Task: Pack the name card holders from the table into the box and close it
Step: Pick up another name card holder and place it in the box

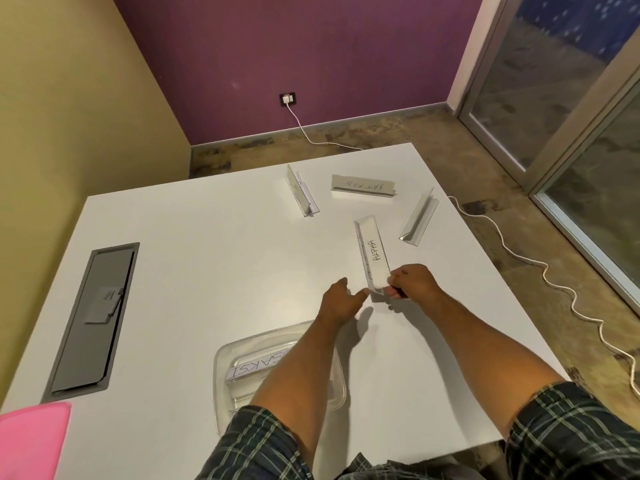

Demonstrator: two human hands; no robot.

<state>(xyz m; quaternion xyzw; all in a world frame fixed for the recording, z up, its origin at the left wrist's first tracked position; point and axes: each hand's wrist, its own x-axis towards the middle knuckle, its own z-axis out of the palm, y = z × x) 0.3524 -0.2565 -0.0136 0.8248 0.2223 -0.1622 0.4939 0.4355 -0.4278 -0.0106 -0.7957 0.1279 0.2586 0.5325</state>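
Note:
My right hand [412,280] grips the near end of a clear name card holder marked ALPHA [372,252], its far end pointing away over the white table [207,265]. My left hand [341,297] hovers just left of that end, fingers apart, thumb close to the holder. Three more holders lie farther back: one at the left [300,195], one marked BATMAN [363,187], one at the right [418,216]. The clear plastic box [221,379] sits near me under my left forearm, with a holder [258,367] inside it.
A grey cable hatch [93,317] is set into the table at the left. A pink lid-like sheet [31,441] lies at the near left corner. A white cord [519,258] runs across the floor to the right of the table.

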